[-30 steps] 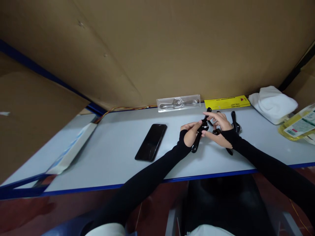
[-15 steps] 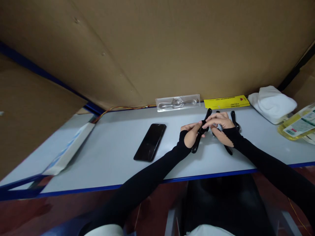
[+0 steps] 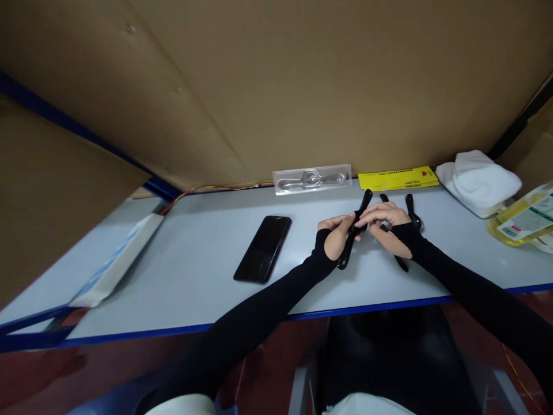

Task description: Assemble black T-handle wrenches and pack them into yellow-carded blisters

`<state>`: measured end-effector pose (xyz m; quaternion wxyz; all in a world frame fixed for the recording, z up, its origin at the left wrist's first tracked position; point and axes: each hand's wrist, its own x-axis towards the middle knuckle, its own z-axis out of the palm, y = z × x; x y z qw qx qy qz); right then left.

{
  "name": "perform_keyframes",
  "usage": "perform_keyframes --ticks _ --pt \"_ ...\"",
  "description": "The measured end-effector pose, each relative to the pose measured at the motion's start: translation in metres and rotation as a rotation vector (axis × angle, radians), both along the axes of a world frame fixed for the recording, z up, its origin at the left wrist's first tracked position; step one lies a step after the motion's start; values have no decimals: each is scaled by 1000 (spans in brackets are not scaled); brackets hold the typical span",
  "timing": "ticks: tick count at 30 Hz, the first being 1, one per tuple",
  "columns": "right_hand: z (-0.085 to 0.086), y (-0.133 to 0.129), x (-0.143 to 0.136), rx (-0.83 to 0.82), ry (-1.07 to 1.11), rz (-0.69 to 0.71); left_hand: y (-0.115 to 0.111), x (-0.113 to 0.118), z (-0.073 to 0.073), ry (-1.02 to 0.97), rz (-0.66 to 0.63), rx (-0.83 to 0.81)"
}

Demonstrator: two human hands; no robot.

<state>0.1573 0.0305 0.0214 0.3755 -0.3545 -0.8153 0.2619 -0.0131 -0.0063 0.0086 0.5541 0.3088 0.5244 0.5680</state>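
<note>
My left hand (image 3: 336, 237) is closed around the middle of a black spokeshave (image 3: 345, 253), held tilted above the table with one handle pointing away and the other toward me. My right hand (image 3: 387, 223) is bent over the tool's centre, its fingertips pinching at the fittings there; the exact part they grip is hidden. Beneath the right hand lies a second black-handled tool (image 3: 401, 264), mostly covered by the hand. Just beyond the right wrist is another black-handled tool (image 3: 413, 213), partly hidden by the sleeve.
Along the back lie a clear plastic blister pack (image 3: 311, 180) and a yellow printed card (image 3: 397, 179). A black phone (image 3: 262, 249) rests left of my hands. At the right are a white cloth (image 3: 477, 183) and a bottle of yellow liquid (image 3: 522, 219). A white-and-blue box (image 3: 121, 262) stands at left.
The right fingers have shifted slightly at the spokeshave's centre, and more of the tool beneath shows. The left hand keeps its hold almost unmoved.
</note>
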Motion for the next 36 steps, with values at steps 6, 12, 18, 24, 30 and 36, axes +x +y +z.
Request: perform_keyframes --ticks 6,12,18,24,30,36 --pt "2 -2 -2 8 34 -92 0 0 -1 -19 -12 2" --pt "5 -7 1 38 5 -104 1 0 -3 -21 -16 18" --pt "0 -4 0 59 4 -84 1 -1 -4 -13 -18 -2" --pt "-1 -1 0 21 -19 -82 1 0 -2 -44 -17 5" --pt "3 -1 4 -8 -22 -72 1 0 -3 -24 -22 -2" --pt "1 2 6 -18 -7 -92 -1 3 -6 -20 -45 48"
